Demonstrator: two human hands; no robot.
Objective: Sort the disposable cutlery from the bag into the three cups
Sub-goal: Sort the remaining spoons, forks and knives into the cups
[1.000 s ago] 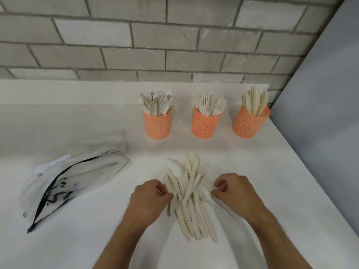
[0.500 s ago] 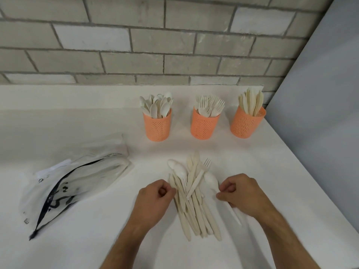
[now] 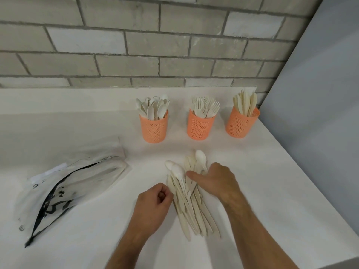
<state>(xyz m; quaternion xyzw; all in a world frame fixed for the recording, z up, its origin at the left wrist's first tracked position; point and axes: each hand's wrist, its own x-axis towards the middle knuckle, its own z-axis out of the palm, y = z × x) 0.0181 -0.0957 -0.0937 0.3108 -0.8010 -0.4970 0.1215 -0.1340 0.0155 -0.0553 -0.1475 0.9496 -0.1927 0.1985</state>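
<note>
The right hand (image 3: 215, 181) has been moved from the table onto the cutlery pile (image 3: 191, 206), thumb stretched, a spoon (image 3: 201, 159) held. The left hand (image 3: 153, 206) is kept curled (seemingly empty) beside the pile. Beyond, three cups (image 3: 200, 127) are seen.

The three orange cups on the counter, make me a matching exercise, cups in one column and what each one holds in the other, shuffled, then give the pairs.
Column one:
1. left cup
2. middle cup
3. right cup
4. counter in front of the cups

Column two:
A. forks only
B. mixed loose cutlery pile
C. knives only
D. spoons only

Pairs: 1-D, 2-A, 3-C, 4-B.
</note>
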